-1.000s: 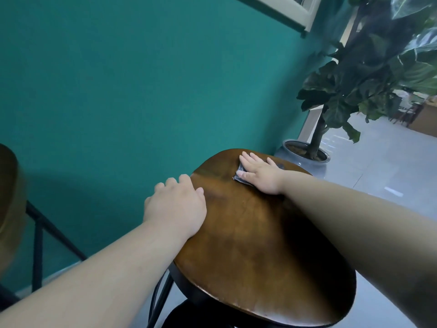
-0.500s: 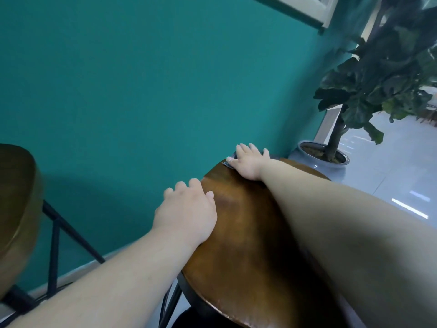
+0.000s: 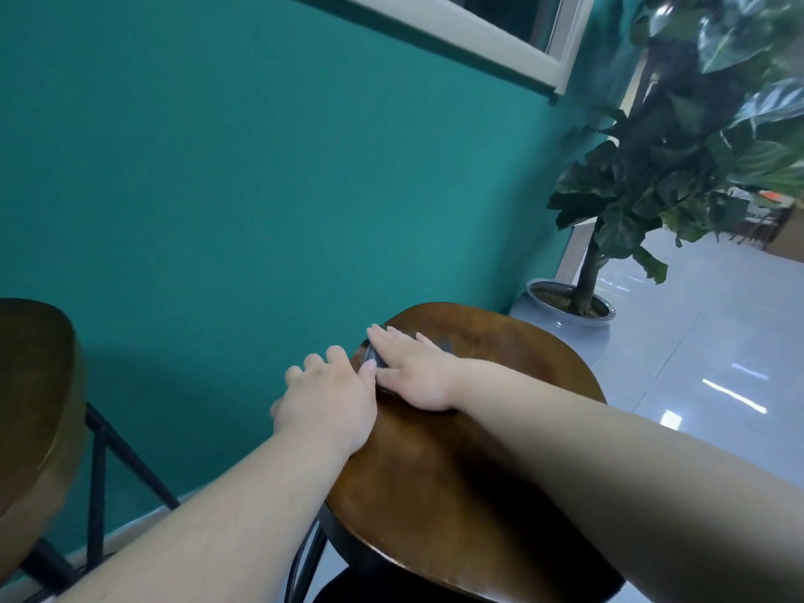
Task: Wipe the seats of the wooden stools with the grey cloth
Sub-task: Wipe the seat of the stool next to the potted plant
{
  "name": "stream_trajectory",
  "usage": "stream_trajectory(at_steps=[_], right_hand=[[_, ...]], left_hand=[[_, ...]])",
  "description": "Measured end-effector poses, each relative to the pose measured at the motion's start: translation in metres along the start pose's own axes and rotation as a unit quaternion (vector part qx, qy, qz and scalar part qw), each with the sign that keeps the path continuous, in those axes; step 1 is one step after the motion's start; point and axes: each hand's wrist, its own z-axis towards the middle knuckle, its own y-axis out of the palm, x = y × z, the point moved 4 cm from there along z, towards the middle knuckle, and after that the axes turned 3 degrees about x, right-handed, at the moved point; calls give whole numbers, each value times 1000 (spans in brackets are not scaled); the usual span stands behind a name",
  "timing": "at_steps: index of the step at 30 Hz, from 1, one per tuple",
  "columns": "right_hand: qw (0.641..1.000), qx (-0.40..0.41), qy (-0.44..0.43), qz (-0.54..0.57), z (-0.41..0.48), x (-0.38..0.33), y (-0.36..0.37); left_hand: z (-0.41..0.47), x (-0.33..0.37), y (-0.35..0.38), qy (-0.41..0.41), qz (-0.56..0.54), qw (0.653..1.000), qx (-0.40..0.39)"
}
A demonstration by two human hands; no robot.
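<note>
Seat: round dark-brown wooden stool seat (image 3: 413, 493), under both hands; one in full view.
Second seat: second brown wooden stool (image 3: 35, 385), well left of the left hand, cut off by the frame edge; stools counted, two.
Left hand: left hand (image 3: 326, 402) on the seat's left rim, fingers bent down over the edge and gripping it, thumb just beside the right hand.
Right hand: right hand (image 3: 417, 376) flat, fingers straight and together, pressing the cloth onto the seat near its far-left rim.
Cloth: small grey cloth (image 3: 375, 356), one; mostly hidden under the right hand, with dark corners showing beside the fingers, at the seat's edge just past the left thumb.
Edges: the seat rim curves away beyond the right fingertips and drops off directly under the left knuckles.
Open room on seat: bare wood to the right of the right hand and nearer than it, partly beneath the right forearm.
Open room off seat: gap between the two stools, left of the left hand, crossed by black metal bars (image 3: 98, 472).
Wall: teal wall (image 3: 261, 167), beyond both hands, near the far rim.
Window: white window frame (image 3: 478, 37), one, high above the hands.
Plant: dark-leaved plant (image 3: 674, 167) in a round blue-grey pot (image 3: 565, 317), one, beyond and right of the right hand.
Floor: pale glossy tiled floor (image 3: 696, 385), right of the right forearm.
</note>
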Motion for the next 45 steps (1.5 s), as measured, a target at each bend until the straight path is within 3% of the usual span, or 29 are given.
stream_trajectory(at_steps=[10, 19, 26, 32, 39, 45], right_hand=[[998, -57, 14, -34, -71, 33, 7], [988, -77, 118, -62, -88, 104, -4], [966, 0, 232, -117, -41, 153, -8], [949, 60, 303, -69, 14, 151, -11], [955, 66, 289, -29, 71, 110, -10], [978, 27, 203, -38, 95, 62, -3]], left_hand=[[-6, 2, -8, -16, 11, 1000, -20], [-3, 1, -4, -8, 14, 999, -33], [-1, 2, 0, 11, 22, 999, -29], [-1, 3, 1, 25, 16, 999, -17], [0, 3, 1, 19, 7, 1000, -21], [0, 3, 1, 12, 20, 1000, -17]])
